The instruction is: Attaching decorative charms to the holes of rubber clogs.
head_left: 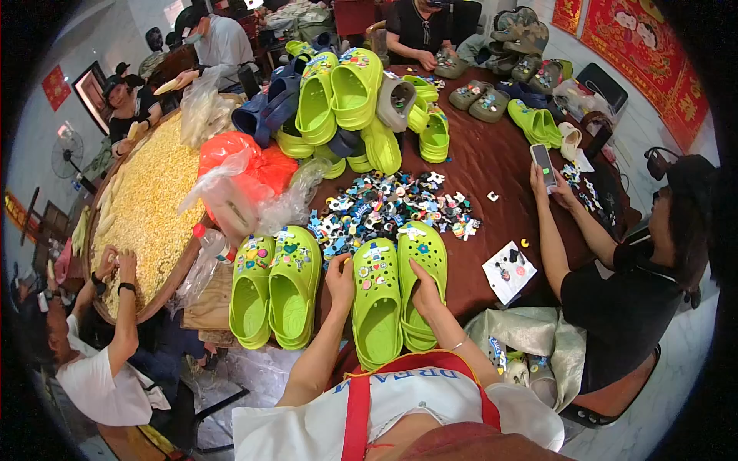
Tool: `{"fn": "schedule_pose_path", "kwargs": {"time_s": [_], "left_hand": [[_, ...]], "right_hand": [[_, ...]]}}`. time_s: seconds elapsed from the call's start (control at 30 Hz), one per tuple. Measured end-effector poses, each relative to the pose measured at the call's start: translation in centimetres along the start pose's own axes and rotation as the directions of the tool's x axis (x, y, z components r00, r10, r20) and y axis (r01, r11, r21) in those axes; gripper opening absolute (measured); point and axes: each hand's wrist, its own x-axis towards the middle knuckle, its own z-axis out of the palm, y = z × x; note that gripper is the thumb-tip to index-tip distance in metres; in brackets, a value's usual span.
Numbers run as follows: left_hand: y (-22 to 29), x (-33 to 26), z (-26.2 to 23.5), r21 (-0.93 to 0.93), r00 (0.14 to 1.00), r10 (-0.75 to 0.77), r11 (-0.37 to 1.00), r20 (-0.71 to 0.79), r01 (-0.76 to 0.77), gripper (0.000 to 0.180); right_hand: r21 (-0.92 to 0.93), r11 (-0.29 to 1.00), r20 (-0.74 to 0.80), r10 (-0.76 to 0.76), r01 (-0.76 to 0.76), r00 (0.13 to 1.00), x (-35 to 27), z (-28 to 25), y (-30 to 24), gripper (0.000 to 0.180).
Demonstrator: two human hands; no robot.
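In front of me is a pair of lime-green clogs: the left clog (377, 326) carries several shoe charms on its perforated top, the right clog (421, 250) only a few. My right hand (427, 296) grips the right clog at its opening, thumb over the upper. My left hand (340, 283) is closed in a pinch beside the left clog's outer edge; a yellow speck shows at the fingertips, too small to name. Just beyond the toes spreads a heap of loose shoe charms (384, 206). Another decorated lime clog pair (290, 303) stands to the left.
Lime, navy and grey clogs form a pile (350, 92) at the back of the brown-covered table (492, 180). A red-capped bottle (211, 242) and red plastic bag (254, 165) stand left, beside a tray of corn kernels (146, 211). At right, a person holds a phone (543, 165) near a white card (509, 273).
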Motion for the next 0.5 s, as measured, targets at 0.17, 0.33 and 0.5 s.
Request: {"fn": "schedule_pose_path", "kwargs": {"time_s": [0.17,0.33,0.5], "left_hand": [[-0.7,0.3,-0.2,-0.028,0.999,-0.048,0.998,-0.007,0.048,0.020],[-0.7,0.0,0.1,-0.024,0.998,-0.064,0.998,-0.006,0.064,0.020],[0.0,-0.3,-0.2,0.031,1.000,-0.007,1.000,-0.009,0.008,0.018]], "right_hand": [[0.108,0.994,0.042,0.015,-0.019,0.999,0.1,0.1,0.5,0.032],[0.053,0.997,0.016,-0.053,0.052,0.998,0.5,-1.0,1.7,0.025],[0.008,0.994,-0.038,-0.105,0.105,0.994,0.7,-1.0,2.7,0.027]]}}
